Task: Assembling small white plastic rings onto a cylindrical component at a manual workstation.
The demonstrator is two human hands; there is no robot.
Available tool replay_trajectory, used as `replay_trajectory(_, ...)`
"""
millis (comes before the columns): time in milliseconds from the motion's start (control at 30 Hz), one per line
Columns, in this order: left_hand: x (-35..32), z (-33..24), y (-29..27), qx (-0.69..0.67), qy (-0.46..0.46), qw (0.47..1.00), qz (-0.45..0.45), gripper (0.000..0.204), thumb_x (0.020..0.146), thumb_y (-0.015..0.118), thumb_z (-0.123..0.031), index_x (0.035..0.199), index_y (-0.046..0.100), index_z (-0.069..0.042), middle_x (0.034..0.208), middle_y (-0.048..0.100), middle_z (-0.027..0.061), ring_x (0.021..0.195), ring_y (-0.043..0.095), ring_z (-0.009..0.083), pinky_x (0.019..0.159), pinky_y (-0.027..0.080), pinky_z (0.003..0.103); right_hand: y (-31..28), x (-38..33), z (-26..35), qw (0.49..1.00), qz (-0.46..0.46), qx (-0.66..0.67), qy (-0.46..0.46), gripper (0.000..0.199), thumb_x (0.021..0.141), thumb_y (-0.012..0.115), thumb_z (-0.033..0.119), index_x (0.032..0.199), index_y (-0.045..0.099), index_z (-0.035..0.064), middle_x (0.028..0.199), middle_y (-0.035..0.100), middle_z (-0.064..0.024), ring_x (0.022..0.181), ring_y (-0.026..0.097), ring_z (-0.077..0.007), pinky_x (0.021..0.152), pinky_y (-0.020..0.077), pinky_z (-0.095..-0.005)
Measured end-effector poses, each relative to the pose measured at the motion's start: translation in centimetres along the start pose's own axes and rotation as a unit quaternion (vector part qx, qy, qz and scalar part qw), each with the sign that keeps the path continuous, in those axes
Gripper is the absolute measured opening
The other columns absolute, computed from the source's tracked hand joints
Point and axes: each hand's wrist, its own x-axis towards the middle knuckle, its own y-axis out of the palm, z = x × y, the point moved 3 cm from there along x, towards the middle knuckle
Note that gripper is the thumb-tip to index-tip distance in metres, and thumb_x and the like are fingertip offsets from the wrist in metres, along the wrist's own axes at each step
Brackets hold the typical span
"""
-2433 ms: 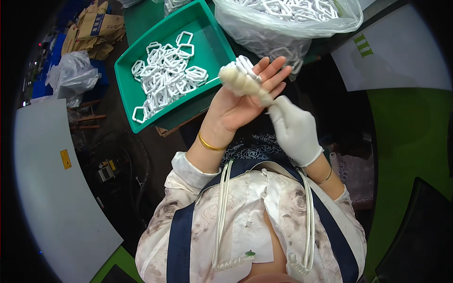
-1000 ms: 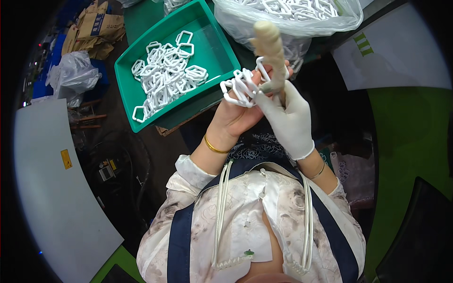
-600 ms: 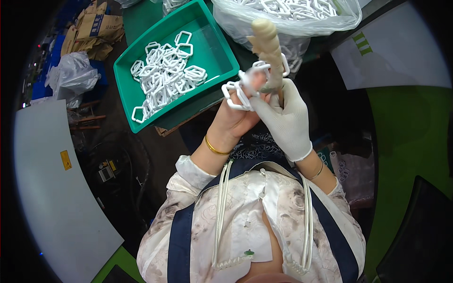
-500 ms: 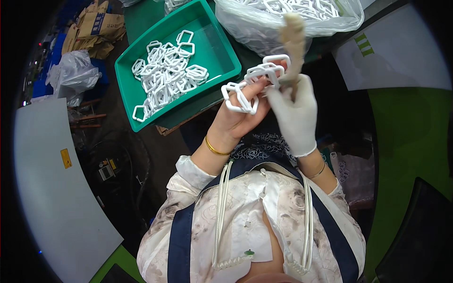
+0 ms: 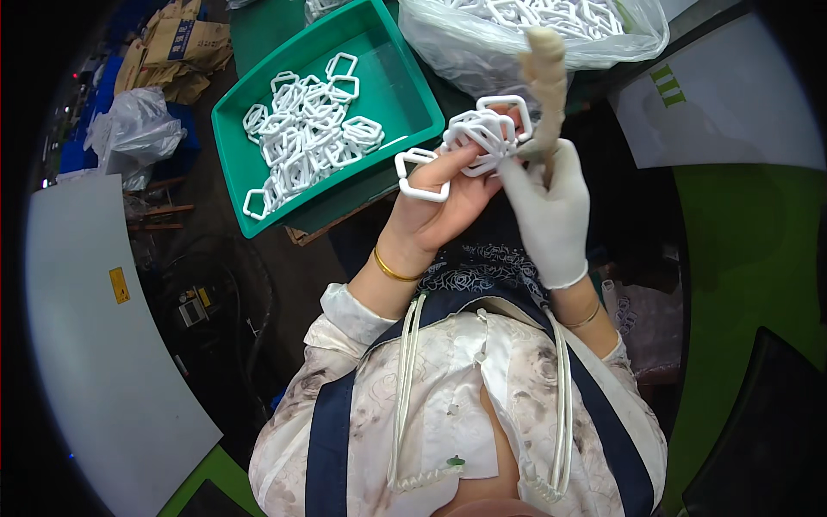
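My bare left hand (image 5: 438, 207), a gold bangle at its wrist, is closed on several white plastic rings (image 5: 478, 133) of angular shape. One white ring (image 5: 419, 195) hangs around its thumb side, apart from the bunch. My right hand (image 5: 556, 224), in a white glove, grips a tool with a beige wrapped handle (image 5: 547, 82) that points up and away. The tool's working end is hidden between the glove and the rings. Gloved fingertips touch or nearly touch the bunch. Beyond my left hand, a green tray (image 5: 392, 82) carries a heap of similar rings (image 5: 301, 129).
A clear plastic bag (image 5: 482, 56) full of white rings sits at the back, right of the tray. Brown paper sacks (image 5: 177, 52) and a crumpled plastic bag (image 5: 138, 125) lie at far left. White-topped surfaces (image 5: 86, 345) flank me, with a green panel (image 5: 741, 250) at right.
One ring has slid down and left over my left thumb, while the others are bunched closer at the fingertips. My right hand and the tool have shifted slightly right.
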Motion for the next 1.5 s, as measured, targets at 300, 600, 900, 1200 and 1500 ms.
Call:
replay_trajectory(300,0.2,-0.9,-0.7,0.053,0.054,0.996,-0.04,0.041,0.098,0.055,0.002,0.14,0.053,0.0,0.135,0.062,0.0128,0.13,0.056,0.0258,0.12,0.038,0.047,-1.9,-0.4,-1.3,0.985,0.056,-0.151,-0.063,0.024,0.108,0.049,0.018,0.1,0.061,-0.0013,0.075,0.057,-0.0099,0.066,0.052,-0.0126,0.064,0.0433,-0.029)
replay_trajectory(600,0.5,-1.1,-1.1,0.07,0.08,0.994,-0.034,0.042,0.094,0.061,0.0,0.136,0.055,0.001,0.139,0.058,0.0145,0.132,0.055,0.0276,0.122,0.036,0.05,-0.3,-2.3,-0.1,0.952,0.238,-0.179,-0.068,0.017,0.103,0.055,0.015,0.099,0.061,0.0002,0.074,0.062,-0.0158,0.065,0.065,-0.0274,0.061,0.0471,-0.0362)
replay_trajectory(900,0.0,-2.0,1.5,0.14,0.054,0.987,-0.06,0.045,0.098,0.048,0.0,0.143,0.049,0.001,0.137,0.06,0.0133,0.132,0.056,0.0252,0.12,0.039,0.044,-2.9,0.3,-0.2,0.982,0.095,-0.153,-0.058,0.02,0.106,0.051,0.015,0.102,0.061,-0.0022,0.077,0.061,-0.0128,0.068,0.06,-0.0169,0.066,0.0471,-0.031)
replay_trajectory(1200,3.9,-15.5,16.8,0.42,0.536,0.728,0.079,0.018,0.1,0.064,-0.017,0.109,0.068,-0.003,0.102,0.071,0.0072,0.102,0.068,0.0149,0.095,0.052,0.03,-8.0,0.6,-1.5,0.991,-0.101,-0.057,-0.062,0.029,0.111,0.045,0.024,0.096,0.06,0.0043,0.065,0.037,0.0089,0.054,0.029,0.0001,0.05,0.021,-0.0213)
replay_trajectory(1500,14.8,-13.2,13.4,0.846,0.385,0.351,0.114,0.058,0.075,0.075,-0.005,0.131,0.058,-0.003,0.126,0.063,0.0222,0.113,0.062,0.0431,0.094,0.052,0.046,-9.0,0.1,-2.8,0.991,-0.12,-0.05,-0.043,0.031,0.111,0.044,0.027,0.095,0.06,0.0055,0.064,0.036,0.009,0.052,0.028,0.0,0.048,0.0205,-0.0204)
